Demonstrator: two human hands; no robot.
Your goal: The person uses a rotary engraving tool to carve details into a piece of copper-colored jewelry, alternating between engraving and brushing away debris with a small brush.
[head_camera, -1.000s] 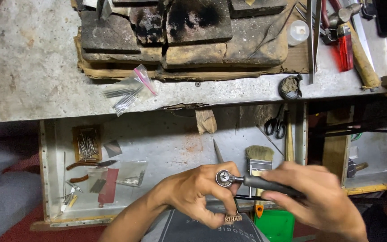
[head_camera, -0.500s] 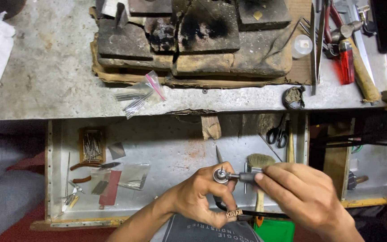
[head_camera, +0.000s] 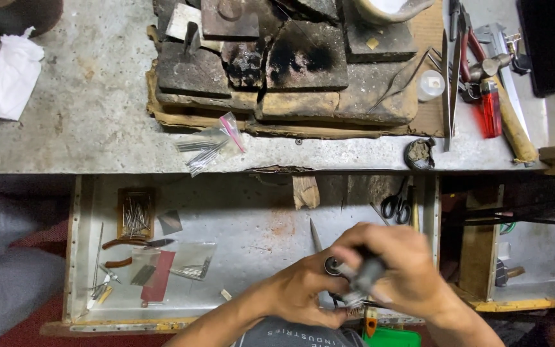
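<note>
Both hands meet low in the head view, over the front edge of an open metal drawer (head_camera: 252,225). The right hand (head_camera: 406,270) is wrapped around a dark-handled rotary tool (head_camera: 358,276), blurred in the picture, whose round metal head shows between the two hands. The left hand (head_camera: 303,295) is curled against that head, its fingers closed about the tip; whatever small piece it may pinch there cannot be made out. The tool lies roughly level, just above the drawer's near rim.

In the drawer lie a small box of pins (head_camera: 136,215), red-handled pliers (head_camera: 137,244), clear bags and, toward the right wall, black scissors (head_camera: 398,204). Above it the grey desk (head_camera: 85,122) carries a stack of scorched soldering blocks (head_camera: 277,64), a bag of thin metal rods (head_camera: 210,146), a white crumpled cloth (head_camera: 4,80), a red lighter (head_camera: 489,108) and a wooden-handled hammer (head_camera: 512,122) at the right
</note>
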